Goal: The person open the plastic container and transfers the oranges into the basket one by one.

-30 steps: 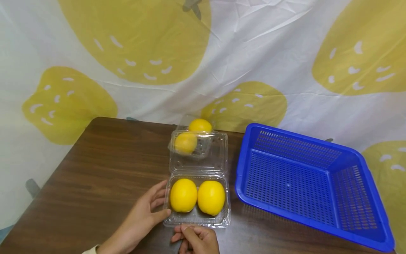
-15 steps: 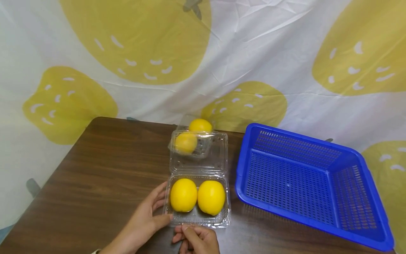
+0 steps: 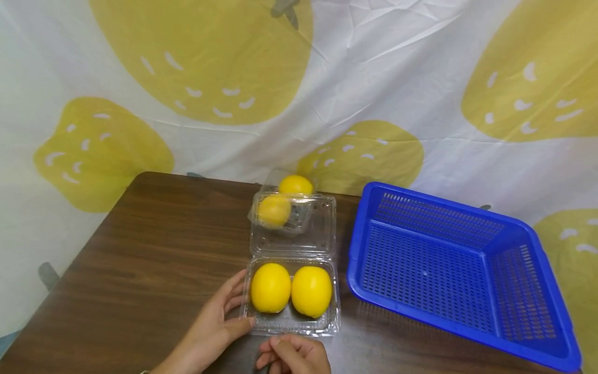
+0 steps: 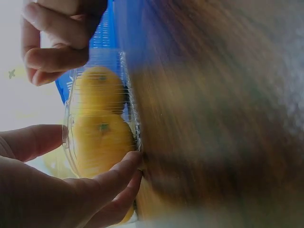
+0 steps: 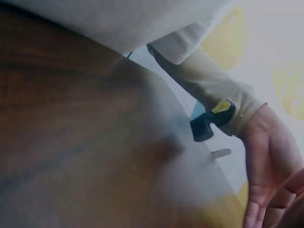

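Note:
An open clear plastic clamshell box point(image 3: 291, 327) lies on the table with its lid point(image 3: 308, 236) folded back. Inside, two round yellow fruits point(image 3: 271, 287) sit side by side. My left hand point(image 3: 212, 319) holds the box by its left side; in the left wrist view its thumb point(image 4: 35, 141) is on the rim and its fingers point(image 4: 111, 180) lie low along the wall. Just in front of the box, my right hand point(image 3: 299, 356) has loosely curled fingers with nothing seen in them. The right wrist view mostly shows table and the left arm.
Behind the lid stands another clear box point(image 3: 270, 181) with two yellow fruits point(image 3: 296, 185), partly seen through the plastic. A blue perforated basket point(image 3: 425, 272) is at the right. A fruit-printed cloth point(image 3: 233, 145) hangs behind the wooden table point(image 3: 154, 249).
My right hand has shifted slightly right and back from the box's front edge. The left thumb has slid slightly on the rim. The box and fruits have stayed in place.

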`<state>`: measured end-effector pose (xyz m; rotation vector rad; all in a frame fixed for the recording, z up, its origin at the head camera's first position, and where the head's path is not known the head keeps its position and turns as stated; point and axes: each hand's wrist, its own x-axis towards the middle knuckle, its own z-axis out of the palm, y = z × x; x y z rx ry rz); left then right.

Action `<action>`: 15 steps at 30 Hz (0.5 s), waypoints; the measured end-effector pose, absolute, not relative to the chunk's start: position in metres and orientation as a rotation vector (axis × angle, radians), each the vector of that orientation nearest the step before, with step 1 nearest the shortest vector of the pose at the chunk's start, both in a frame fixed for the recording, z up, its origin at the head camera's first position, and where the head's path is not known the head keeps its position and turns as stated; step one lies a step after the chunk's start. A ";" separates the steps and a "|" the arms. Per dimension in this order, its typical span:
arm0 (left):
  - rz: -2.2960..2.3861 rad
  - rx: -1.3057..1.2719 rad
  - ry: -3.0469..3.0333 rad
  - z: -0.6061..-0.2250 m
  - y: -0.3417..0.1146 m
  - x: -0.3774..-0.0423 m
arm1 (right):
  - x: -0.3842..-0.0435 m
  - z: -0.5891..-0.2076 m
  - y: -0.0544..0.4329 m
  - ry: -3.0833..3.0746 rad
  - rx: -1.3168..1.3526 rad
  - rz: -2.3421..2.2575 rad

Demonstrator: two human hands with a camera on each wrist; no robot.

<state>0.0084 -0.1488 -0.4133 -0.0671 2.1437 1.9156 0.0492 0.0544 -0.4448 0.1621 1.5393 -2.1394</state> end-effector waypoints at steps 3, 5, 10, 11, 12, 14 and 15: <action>1.917 -0.071 2.142 -0.414 -0.149 0.008 | 0.045 -0.436 0.060 1.556 0.107 -2.136; 1.922 -0.075 2.144 -0.414 -0.149 0.009 | 0.042 -0.429 0.064 1.565 0.070 -2.129; 1.909 -0.031 2.129 -0.414 -0.151 0.010 | 0.036 -0.412 0.076 1.623 -0.123 -2.159; 1.906 -0.023 2.125 -0.414 -0.151 0.010 | 0.035 -0.410 0.078 1.647 -0.170 -2.168; 1.905 -0.016 2.120 -0.413 -0.152 0.010 | 0.034 -0.408 0.080 1.672 -0.215 -2.177; 1.909 -0.006 2.116 -0.414 -0.152 0.010 | 0.031 -0.406 0.083 1.734 -0.312 -2.182; 1.912 -0.004 2.112 -0.414 -0.152 0.010 | 0.030 -0.406 0.085 1.762 -0.363 -2.191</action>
